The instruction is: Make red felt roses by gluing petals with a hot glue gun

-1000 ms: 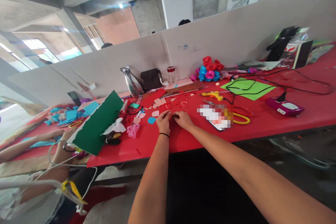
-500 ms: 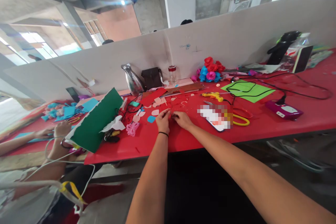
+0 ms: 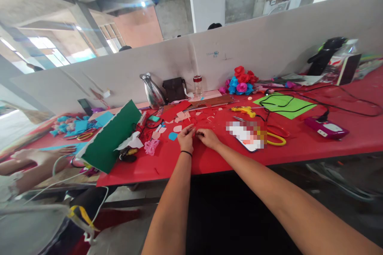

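Note:
Over the red tabletop, my left hand and my right hand meet with fingertips pinched close together. Anything between them is too small or too close in colour to the red surface to make out. A dark band circles my left wrist. Just left of my left hand lie a blue paper petal and a pink paper petal. Farther left is a pink looped ornament. To the right of my right hand lies a phone, partly blurred out, beside yellow-handled scissors.
Behind my hands lie red and pink paper scraps and a yellow glue gun. A green board stands at left; past it, a co-worker's hands rest near blue paper. Paper flowers, a steel flask and a purple power box stand farther off.
My two hands stay pinched in almost the same place. At far left, the co-worker's hands and forearms have shifted, now lying flatter over the blue paper. The view has moved slightly.

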`<state>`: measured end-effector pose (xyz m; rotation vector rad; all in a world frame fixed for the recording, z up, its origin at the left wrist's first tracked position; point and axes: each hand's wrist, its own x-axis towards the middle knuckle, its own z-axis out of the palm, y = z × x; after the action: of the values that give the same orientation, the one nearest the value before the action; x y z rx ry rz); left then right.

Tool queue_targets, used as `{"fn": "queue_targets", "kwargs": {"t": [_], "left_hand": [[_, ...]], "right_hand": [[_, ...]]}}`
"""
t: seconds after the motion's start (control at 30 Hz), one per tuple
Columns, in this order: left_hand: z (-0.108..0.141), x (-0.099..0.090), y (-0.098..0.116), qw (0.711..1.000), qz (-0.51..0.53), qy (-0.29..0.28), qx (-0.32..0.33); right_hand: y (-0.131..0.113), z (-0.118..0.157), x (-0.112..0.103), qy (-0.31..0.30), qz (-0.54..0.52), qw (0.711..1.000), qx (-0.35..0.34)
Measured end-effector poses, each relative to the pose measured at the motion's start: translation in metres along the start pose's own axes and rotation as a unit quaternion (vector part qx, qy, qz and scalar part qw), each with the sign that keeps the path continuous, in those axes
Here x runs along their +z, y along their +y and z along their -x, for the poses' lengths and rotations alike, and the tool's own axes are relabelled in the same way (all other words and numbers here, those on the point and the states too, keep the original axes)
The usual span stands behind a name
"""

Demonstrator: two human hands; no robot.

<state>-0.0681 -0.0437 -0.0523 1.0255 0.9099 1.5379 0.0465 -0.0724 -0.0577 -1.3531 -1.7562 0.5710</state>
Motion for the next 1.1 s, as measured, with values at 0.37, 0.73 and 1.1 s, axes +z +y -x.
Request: {"fn": "queue_targets", "kwargs": {"t": [0.37,0.73,1.1], "left_hand": [[0.000,-0.002,0.006,1.000,0.004,-0.018,-0.014],[0.001,0.001,0.007,0.999,-0.003,-0.035,-0.021],[-0.004,-0.003,0.006,1.000,0.020,0.007,-0.018]], "right_hand": [[0.000,0.001,0.000,-0.002,0.000,1.000,0.008],[0.000,0.001,-0.001,-0.003,0.008,1.000,0.010],[0.004,-0.020,-0.022,0.082,0.060,0.993,0.066]]}}
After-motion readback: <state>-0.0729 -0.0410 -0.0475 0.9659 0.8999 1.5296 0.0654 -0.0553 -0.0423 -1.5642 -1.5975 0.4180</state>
